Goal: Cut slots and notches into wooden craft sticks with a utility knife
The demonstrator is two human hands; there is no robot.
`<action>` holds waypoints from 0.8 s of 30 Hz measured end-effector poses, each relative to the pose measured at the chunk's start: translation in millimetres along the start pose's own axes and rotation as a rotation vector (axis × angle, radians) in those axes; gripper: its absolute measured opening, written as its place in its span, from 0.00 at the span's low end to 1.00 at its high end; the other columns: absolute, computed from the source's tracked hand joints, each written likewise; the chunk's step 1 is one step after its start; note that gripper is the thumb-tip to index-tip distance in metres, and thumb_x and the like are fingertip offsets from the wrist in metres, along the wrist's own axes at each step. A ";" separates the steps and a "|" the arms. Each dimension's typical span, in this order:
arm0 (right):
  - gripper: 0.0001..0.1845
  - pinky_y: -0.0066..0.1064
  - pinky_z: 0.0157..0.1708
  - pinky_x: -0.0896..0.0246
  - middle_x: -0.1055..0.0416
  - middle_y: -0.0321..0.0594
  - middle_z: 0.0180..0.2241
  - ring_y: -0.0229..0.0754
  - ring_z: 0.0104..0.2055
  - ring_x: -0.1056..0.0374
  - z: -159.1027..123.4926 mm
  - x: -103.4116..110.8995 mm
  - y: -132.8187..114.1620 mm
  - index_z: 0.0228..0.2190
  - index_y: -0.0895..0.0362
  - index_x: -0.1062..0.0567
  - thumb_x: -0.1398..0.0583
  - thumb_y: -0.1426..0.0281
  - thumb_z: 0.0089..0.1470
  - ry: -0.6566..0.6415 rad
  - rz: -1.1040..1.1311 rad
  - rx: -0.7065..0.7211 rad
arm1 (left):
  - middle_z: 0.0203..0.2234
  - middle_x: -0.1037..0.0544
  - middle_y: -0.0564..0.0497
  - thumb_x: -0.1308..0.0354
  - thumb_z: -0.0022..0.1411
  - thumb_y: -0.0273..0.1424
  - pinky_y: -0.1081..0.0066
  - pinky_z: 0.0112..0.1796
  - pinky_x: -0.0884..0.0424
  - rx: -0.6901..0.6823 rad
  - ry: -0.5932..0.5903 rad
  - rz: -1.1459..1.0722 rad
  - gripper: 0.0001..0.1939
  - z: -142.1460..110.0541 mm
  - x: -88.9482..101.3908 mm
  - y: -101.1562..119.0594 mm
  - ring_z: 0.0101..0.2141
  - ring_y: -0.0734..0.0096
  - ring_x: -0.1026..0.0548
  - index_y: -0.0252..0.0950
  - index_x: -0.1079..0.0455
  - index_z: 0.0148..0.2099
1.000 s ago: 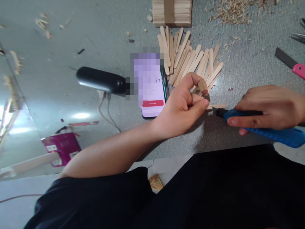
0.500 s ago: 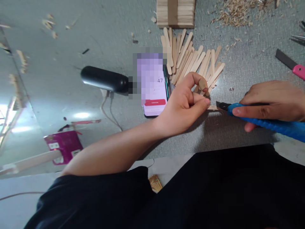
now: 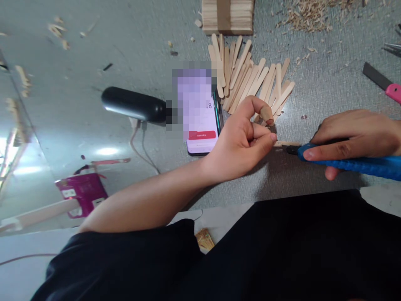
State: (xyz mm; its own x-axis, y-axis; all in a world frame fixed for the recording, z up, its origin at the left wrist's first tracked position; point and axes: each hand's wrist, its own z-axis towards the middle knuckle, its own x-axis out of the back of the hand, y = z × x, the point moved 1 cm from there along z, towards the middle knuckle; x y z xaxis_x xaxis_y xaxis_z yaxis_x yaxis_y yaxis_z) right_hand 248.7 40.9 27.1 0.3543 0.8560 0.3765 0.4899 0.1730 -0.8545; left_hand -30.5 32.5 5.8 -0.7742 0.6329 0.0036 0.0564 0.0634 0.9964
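My left hand (image 3: pixel 246 140) pinches a wooden craft stick (image 3: pixel 291 143) between thumb and fingers, and the stick's far end pokes out to the right. A tan wrap covers the tip of one finger on that hand. My right hand (image 3: pixel 357 136) is closed around a blue utility knife (image 3: pixel 354 163), thumb pressed along its handle. The knife's dark blade lies at the stick's protruding end, close to the left fingertips. Just beyond my left hand spreads a loose pile of craft sticks (image 3: pixel 250 79).
A banded bundle of sticks (image 3: pixel 238 19) and wood shavings (image 3: pixel 308 16) lie at the back. Left of my hand are a phone (image 3: pixel 200 113) and a black cylindrical device (image 3: pixel 133 103) with a cable. A pink-handled knife (image 3: pixel 393 91) sits far right, a purple packet (image 3: pixel 81 192) at left.
The blue knife has tilted flatter, and its blade has shifted slightly left and down along the stick. My left hand keeps its pinch. The number on the phone screen differs.
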 end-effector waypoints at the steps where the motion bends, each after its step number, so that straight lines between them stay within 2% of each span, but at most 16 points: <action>1: 0.36 0.35 0.38 0.32 0.13 0.35 0.33 0.48 0.39 0.19 0.3 0.1 -0.6 0.38 0.45 0.12 0.43 0.31 0.65 0.001 -0.001 0.000 | 0.16 0.39 0.69 0.37 0.69 0.22 0.78 0.19 0.53 0.001 -0.002 -0.007 0.16 0.0 -0.3 0.1 0.14 0.84 0.49 0.43 0.42 0.46; 4: 0.32 0.35 0.37 0.33 0.15 0.33 0.30 0.47 0.36 0.20 -0.4 -1.4 0.5 0.39 0.44 0.11 0.42 0.34 0.68 0.013 0.001 -0.009 | 0.16 0.40 0.69 0.36 0.68 0.22 0.79 0.19 0.53 0.001 0.029 -0.005 0.17 -0.1 -0.7 -0.7 0.14 0.85 0.49 0.42 0.42 0.46; 6: 0.30 0.34 0.37 0.33 0.15 0.32 0.30 0.45 0.35 0.21 -3.0 -3.6 4.5 0.42 0.44 0.11 0.43 0.37 0.71 0.041 -0.014 0.034 | 0.17 0.40 0.69 0.35 0.68 0.22 0.79 0.19 0.51 -0.004 0.058 0.013 0.16 -0.3 -0.6 -1.7 0.13 0.85 0.48 0.42 0.41 0.46; 10: 0.26 0.35 0.42 0.33 0.13 0.33 0.39 0.44 0.39 0.21 -12.8 -6.9 16.2 0.48 0.43 0.12 0.41 0.41 0.73 0.190 -0.170 0.266 | 0.17 0.41 0.68 0.34 0.66 0.23 0.77 0.18 0.48 -0.023 0.067 0.044 0.16 -0.4 -0.1 -2.3 0.14 0.83 0.46 0.42 0.40 0.44; 12: 0.25 0.36 0.44 0.33 0.13 0.34 0.41 0.44 0.40 0.21 -16.8 -6.7 20.9 0.47 0.42 0.12 0.40 0.41 0.72 0.241 -0.218 0.260 | 0.17 0.41 0.67 0.34 0.66 0.23 0.77 0.18 0.47 -0.023 0.071 0.062 0.15 -0.7 0.4 -2.3 0.15 0.82 0.45 0.42 0.39 0.44; 15: 0.30 0.36 0.41 0.32 0.12 0.36 0.42 0.44 0.39 0.21 -16.6 -5.2 22.8 0.39 0.45 0.12 0.41 0.36 0.68 0.146 -0.183 0.149 | 0.18 0.41 0.67 0.34 0.67 0.24 0.77 0.19 0.45 -0.015 0.075 0.080 0.15 -1.3 1.1 -2.6 0.15 0.82 0.45 0.42 0.38 0.45; 18: 0.37 0.35 0.36 0.33 0.13 0.38 0.38 0.44 0.36 0.21 -10.8 -3.6 17.8 0.32 0.48 0.14 0.44 0.31 0.66 0.059 -0.128 0.120 | 0.18 0.41 0.67 0.34 0.67 0.25 0.77 0.20 0.44 -0.030 0.054 0.090 0.14 -1.2 1.4 -3.7 0.15 0.82 0.45 0.42 0.38 0.45; 24: 0.35 0.34 0.39 0.30 0.14 0.35 0.34 0.45 0.37 0.20 -5.8 -4.8 10.1 0.40 0.46 0.13 0.46 0.33 0.70 0.038 -0.070 0.121 | 0.16 0.41 0.68 0.34 0.70 0.28 0.76 0.19 0.48 -0.067 0.011 0.077 0.15 -0.9 0.2 -7.2 0.15 0.81 0.48 0.43 0.39 0.47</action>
State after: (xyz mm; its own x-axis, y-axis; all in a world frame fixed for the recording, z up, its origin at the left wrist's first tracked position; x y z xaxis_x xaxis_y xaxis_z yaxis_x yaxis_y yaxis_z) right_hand 256.5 35.6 18.8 0.3534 0.8213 0.4477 0.4155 0.2910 -0.8618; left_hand -31.7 31.5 -1.2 -0.7762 0.6252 0.0811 0.0739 -0.0375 0.9966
